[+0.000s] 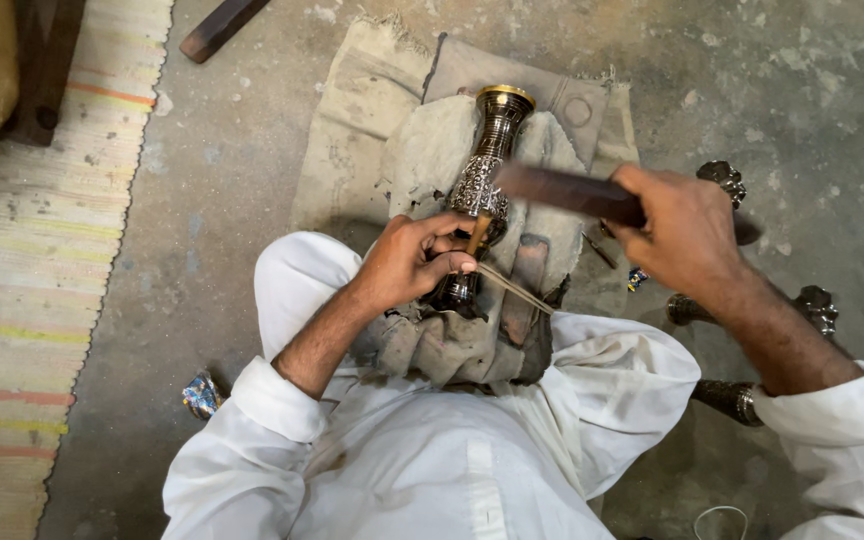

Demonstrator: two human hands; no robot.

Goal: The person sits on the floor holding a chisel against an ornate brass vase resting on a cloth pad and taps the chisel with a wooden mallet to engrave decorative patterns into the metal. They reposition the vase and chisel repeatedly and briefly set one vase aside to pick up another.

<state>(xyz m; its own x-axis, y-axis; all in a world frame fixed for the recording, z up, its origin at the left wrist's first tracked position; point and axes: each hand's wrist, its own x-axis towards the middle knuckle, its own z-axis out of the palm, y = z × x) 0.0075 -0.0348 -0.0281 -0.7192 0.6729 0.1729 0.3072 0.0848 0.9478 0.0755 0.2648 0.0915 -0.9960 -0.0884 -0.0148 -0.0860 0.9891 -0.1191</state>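
A dark engraved metal vase [487,160] with a brass rim lies on a padded cloth block [432,150] in front of me. My left hand [407,262] pinches a small chisel [477,232] set against the vase's lower body and steadies the vase. My right hand [682,235] grips a flat dark wooden mallet [567,190], blurred, raised just above the chisel and the vase.
Sacking cloth [352,110] covers the concrete floor under the block. Several other dark metal vases [812,305] lie by my right arm. A striped woven mat [32,270] runs along the left, with a wooden furniture leg [47,60] at its top. A thin stick [514,288] rests on my lap.
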